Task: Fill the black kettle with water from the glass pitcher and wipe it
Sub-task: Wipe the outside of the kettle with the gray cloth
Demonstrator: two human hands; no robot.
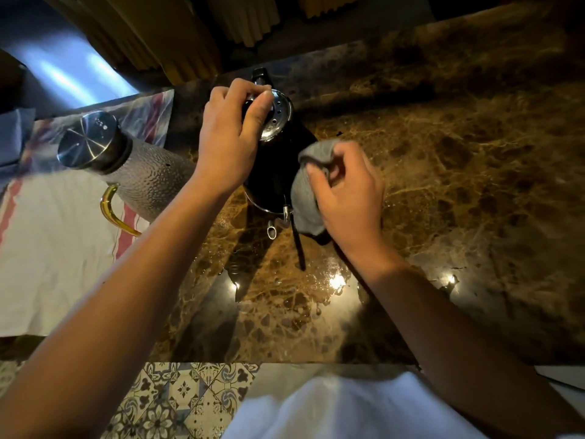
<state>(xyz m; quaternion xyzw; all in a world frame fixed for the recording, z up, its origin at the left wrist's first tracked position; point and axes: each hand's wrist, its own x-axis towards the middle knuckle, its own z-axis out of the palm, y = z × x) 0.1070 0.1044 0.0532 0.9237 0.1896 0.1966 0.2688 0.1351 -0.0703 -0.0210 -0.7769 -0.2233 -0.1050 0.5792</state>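
The black kettle (276, 172) stands upright on the brown marble counter (459, 160), its steel lid (278, 117) on and its spout pointing away from me. My left hand (229, 137) grips the kettle's top at the lid. My right hand (346, 188) presses a grey cloth (305, 198) against the kettle's right side. The glass pitcher (139, 175), textured with a steel cap and gold handle, stands to the left on a white towel.
A white towel with red stripes (53, 255) covers the counter's left part. Water spots glisten on the marble in front of the kettle. The counter's near edge runs above a patterned tile floor (177, 397). Yellow curtains (177, 36) hang behind.
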